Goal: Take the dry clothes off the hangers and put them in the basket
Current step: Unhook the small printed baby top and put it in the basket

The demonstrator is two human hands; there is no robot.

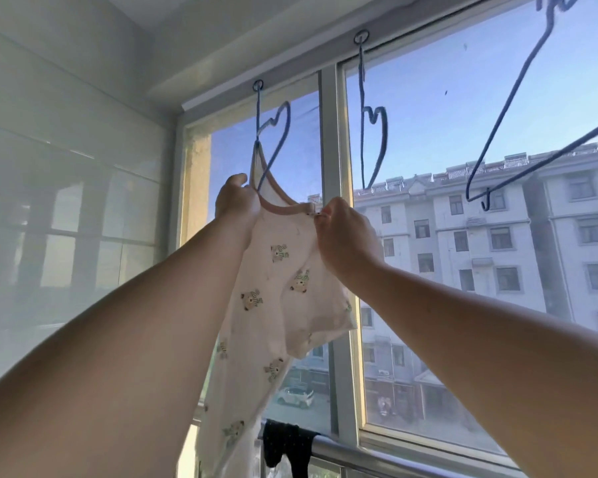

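- I had both hands raised overhead because the garment (277, 270) hung high, on a blue hanger (273, 143) hooked to a rail along the top of the window (428, 115).
- My left hand (237, 201) was clenched on the left side of the pink-trimmed neckline, just under the hanger's lower tip, which I judged steadied the cloth so the wire could slip out of the neck opening.
- My right hand (346, 232) pinched the right end of the neckline, at what looked like a small snap or clip at the shoulder; I could not tell whether it was being undone or only gripped.
- The garment was stretched between my hands at the top and drooped freely below them, its bear print facing me, so it was not yet free of the hanger.
- Two empty hangers (373, 146) hung to the right of my right hand, well apart from it, which I took to mean those pieces were already off.
- A dark garment (287, 446) lay over the railing (377, 458) far below my hands.
- The basket was not in view, so the drop would need a turn downward.
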